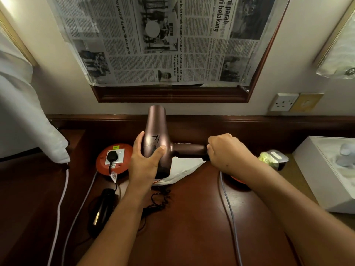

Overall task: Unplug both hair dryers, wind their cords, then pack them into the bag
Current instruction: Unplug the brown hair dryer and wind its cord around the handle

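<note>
A mauve hair dryer [156, 129] is held above the wooden table, barrel pointing away from me and handle pointing right. My left hand [146, 160] grips its body from the left. My right hand [226, 150] is curled round the end of its handle, where the cord leaves. Under it lies a white bag [184, 169]. A black hair dryer [102, 210] lies on the table at the lower left, its coiled cord [159, 198] beside it. Its black plug [112, 157] sits in the socket of a red extension reel [113, 160].
A grey cable [228, 206] runs down the table from under my right hand. A white cable [61, 204] hangs at the left. A white box [326, 173] stands at the right, a wall socket [284, 102] above it. White cloth [28, 121] hangs at the left.
</note>
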`<state>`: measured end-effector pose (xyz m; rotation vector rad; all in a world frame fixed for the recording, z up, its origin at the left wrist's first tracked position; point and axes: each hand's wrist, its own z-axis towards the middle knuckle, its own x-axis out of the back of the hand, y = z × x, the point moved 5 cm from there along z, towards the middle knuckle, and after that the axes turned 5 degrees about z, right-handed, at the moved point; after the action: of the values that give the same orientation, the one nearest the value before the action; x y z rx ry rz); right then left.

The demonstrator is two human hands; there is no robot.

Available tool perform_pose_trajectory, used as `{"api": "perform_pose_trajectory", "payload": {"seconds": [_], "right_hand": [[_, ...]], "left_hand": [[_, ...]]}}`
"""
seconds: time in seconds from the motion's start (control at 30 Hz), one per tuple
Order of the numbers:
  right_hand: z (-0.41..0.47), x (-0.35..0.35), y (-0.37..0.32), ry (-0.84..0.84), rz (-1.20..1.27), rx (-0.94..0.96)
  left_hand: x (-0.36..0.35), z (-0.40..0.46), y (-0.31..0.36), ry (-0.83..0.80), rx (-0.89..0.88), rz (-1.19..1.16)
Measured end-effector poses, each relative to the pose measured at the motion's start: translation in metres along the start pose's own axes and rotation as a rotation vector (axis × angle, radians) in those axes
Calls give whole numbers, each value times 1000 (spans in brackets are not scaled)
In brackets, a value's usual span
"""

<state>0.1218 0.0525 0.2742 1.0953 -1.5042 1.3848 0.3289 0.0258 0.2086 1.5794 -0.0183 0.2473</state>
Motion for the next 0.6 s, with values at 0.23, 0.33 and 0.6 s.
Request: {"api": "perform_pose_trajectory", "payload": {"seconds": [0.23, 0.33, 0.6], "right_hand": [[-12, -17, 9, 226, 398, -83], [-22, -22, 7, 358, 618, -51], [-34, -48, 5, 576, 976, -80]], "left_hand": [[-5, -6, 6, 112, -19, -73], [-8, -7, 8, 136, 9, -154], [-13, -7, 3, 106, 216, -379]]}}
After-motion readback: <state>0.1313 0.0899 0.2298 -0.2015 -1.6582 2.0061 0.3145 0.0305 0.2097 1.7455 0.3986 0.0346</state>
